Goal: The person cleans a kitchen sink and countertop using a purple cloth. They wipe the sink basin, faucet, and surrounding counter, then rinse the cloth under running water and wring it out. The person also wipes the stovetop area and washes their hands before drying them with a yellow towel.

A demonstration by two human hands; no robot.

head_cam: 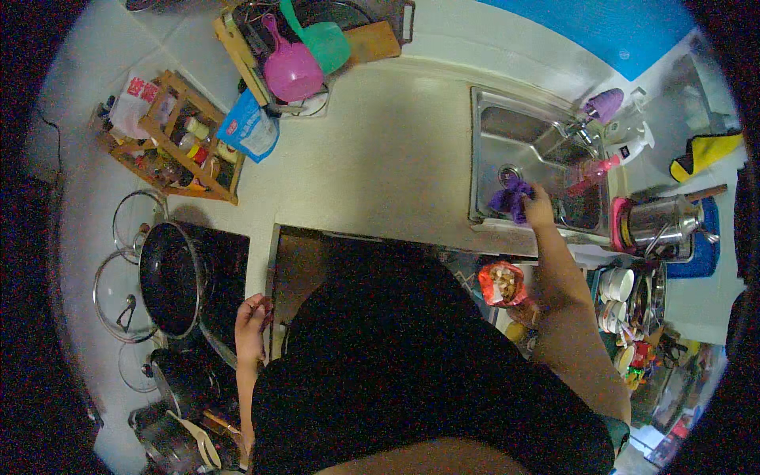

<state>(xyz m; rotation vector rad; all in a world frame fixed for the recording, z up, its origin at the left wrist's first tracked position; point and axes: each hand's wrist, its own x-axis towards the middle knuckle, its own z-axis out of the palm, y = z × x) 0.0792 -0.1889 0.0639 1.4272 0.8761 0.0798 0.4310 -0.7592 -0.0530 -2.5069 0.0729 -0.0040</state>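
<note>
My right hand (538,206) grips a crumpled purple cloth (509,200) over the stainless steel sink (482,148). The cloth hangs close to the sink's drain (509,172); whether it touches the basin I cannot tell. On the left, my left hand (252,323) is beside the counter's front edge, near the black hob. Its fingers are loosely curled, and I see nothing in them. A pink bottle (591,175) leans at the right side of the sink, close to the faucet (582,132).
Left of my left hand stand a deep pan (169,279), glass lids (113,291) and other cookware. A wooden rack (196,172) holds jars beside a blue pouch (252,127). Pink (294,74) and green (326,47) ladles stand at the back. Bowls (617,285) fill a rack at right.
</note>
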